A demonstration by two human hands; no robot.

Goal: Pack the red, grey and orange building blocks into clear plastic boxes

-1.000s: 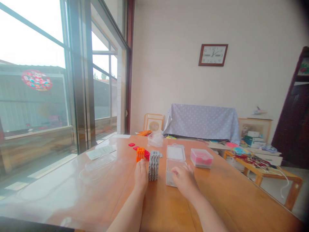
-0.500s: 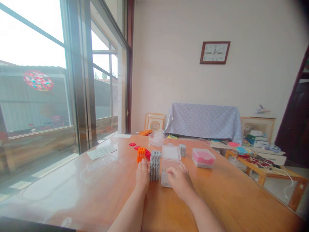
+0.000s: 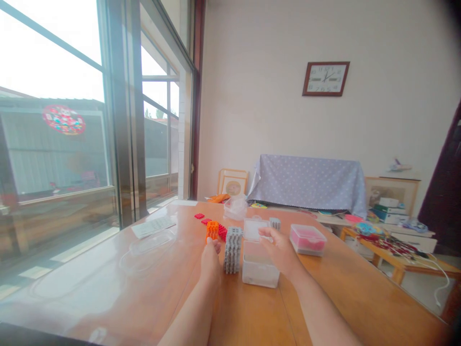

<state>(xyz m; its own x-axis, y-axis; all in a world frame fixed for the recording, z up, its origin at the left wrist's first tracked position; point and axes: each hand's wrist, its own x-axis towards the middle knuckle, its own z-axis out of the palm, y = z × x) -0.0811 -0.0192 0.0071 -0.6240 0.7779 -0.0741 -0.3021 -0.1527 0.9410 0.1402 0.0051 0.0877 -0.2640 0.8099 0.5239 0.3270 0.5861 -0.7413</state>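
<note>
My left hand [image 3: 211, 262] rests on the wooden table [image 3: 342, 293], fingers curled, touching the base of a grey stack of toothed plastic pieces [image 3: 232, 250]. My right hand [image 3: 281, 250] is raised over a clear plastic box [image 3: 260, 270] and pinches the edge of its hinged clear lid [image 3: 254, 229], which stands tilted up. The box sits right of the grey stack. Orange pieces [image 3: 212, 229] and red pieces [image 3: 221, 232] lie just behind the stack.
A pink-filled clear box [image 3: 308, 239] stands to the right, a small grey block [image 3: 274, 223] and a crumpled plastic bag [image 3: 235, 207] behind. A clear tray lid [image 3: 147, 242] and a paper sheet [image 3: 153, 226] lie at left near the window. A low cluttered table [image 3: 396, 250] stands beyond the right edge.
My right hand lifted from inside the clear box to the lid's edge. The box now sits closer to me. My left hand stayed beside the grey stack.
</note>
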